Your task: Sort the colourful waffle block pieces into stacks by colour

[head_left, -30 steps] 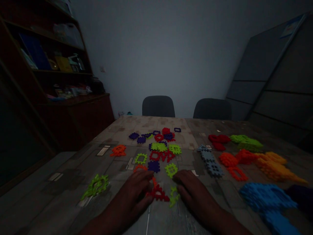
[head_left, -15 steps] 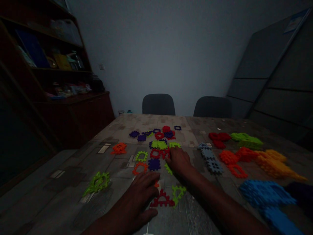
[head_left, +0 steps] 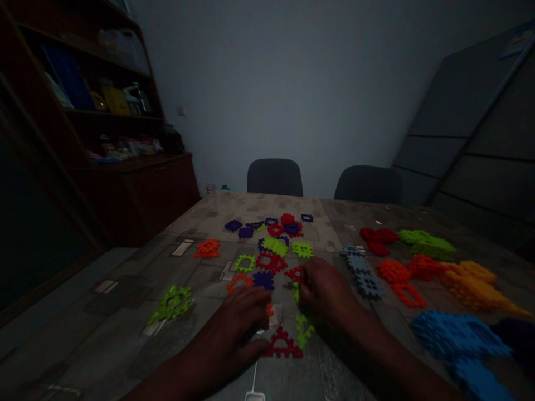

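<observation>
My right hand [head_left: 328, 289] is closed, its fingertips pinched at a red toothed plastic piece [head_left: 293, 273]; part of that piece is hidden behind the fingers. Just under the hand lie a lime-green piece [head_left: 296, 291] and a lime-green triangular frame [head_left: 304, 331]. My left hand [head_left: 238, 323] hovers low over the table with thumb and fingers apart, partly covering an orange piece [head_left: 270, 309]. By its thumb rests a dark red triangular piece [head_left: 282, 344]. Beyond its fingers are a purple square [head_left: 263, 280] and an orange frame [head_left: 239, 283].
Grey linked pieces [head_left: 363, 275] lie right of my hands. Farther right are piles of blue [head_left: 455, 334], yellow [head_left: 472, 284], orange [head_left: 395, 271], red [head_left: 378, 239] and green [head_left: 426, 244] pieces. More pieces [head_left: 288, 225] lie scattered toward the far side. Two chairs [head_left: 275, 177] stand behind the table [head_left: 196, 217].
My right hand has drawn back toward me and curled, and the red piece at its fingertips has come apart from the other red one. My left hand has barely moved.
</observation>
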`<state>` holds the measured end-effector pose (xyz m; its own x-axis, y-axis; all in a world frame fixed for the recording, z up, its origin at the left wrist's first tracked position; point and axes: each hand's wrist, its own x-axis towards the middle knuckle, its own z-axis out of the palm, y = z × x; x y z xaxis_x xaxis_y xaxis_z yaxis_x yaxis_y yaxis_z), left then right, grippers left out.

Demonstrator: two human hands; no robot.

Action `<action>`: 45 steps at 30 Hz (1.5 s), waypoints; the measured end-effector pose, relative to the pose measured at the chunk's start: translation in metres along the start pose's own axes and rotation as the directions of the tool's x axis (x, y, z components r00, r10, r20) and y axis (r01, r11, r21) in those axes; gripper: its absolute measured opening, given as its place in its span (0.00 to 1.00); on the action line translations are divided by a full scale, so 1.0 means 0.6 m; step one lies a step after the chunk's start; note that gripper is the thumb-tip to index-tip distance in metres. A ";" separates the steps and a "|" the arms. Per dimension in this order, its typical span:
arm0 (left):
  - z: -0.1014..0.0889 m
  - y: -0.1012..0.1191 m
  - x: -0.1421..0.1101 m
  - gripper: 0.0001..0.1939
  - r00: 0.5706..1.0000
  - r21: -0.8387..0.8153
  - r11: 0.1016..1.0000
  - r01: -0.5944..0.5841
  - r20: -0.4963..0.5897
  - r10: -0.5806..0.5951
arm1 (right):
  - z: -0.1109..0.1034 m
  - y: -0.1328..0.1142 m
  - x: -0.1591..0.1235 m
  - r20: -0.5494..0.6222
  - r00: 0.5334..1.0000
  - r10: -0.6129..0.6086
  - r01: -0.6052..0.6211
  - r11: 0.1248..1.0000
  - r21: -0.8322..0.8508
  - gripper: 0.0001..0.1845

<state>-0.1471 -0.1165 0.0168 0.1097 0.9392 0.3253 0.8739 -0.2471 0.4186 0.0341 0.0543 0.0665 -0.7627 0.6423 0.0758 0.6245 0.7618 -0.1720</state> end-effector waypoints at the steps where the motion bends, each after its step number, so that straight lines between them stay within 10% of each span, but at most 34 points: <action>1: -0.006 -0.002 0.003 0.06 0.999 0.002 1.000 0.031 -0.030 -0.030 | 0.000 -0.007 -0.019 0.003 1.000 -0.026 0.026 1.000 0.013 0.07; 11: -0.010 -0.033 0.006 0.09 0.985 -0.028 0.989 0.143 -0.091 -0.145 | 0.014 -0.086 -0.099 0.255 0.952 -0.171 0.151 0.984 0.097 0.12; 25: 0.017 0.004 -0.005 0.23 0.999 0.049 0.998 -0.032 0.025 0.031 | 0.016 0.028 -0.102 0.185 0.974 -0.128 0.091 0.976 0.195 0.15; 36: 0.051 0.017 -0.005 0.09 1.000 0.186 0.982 0.027 -0.014 -0.024 | 0.036 0.026 -0.075 0.079 0.997 -0.003 -0.002 0.998 0.070 0.05; 45: 0.022 0.002 0.004 0.12 0.992 0.065 0.993 0.095 -0.090 -0.089 | 0.063 -0.014 -0.120 0.050 0.970 -0.240 0.211 0.922 0.325 0.22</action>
<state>-0.1398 -0.1112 0.0070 -0.0116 0.9322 0.3617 0.9093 -0.1406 0.3916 0.0772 -0.0015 0.0253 -0.8976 0.4359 0.0659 0.3599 0.8109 -0.4615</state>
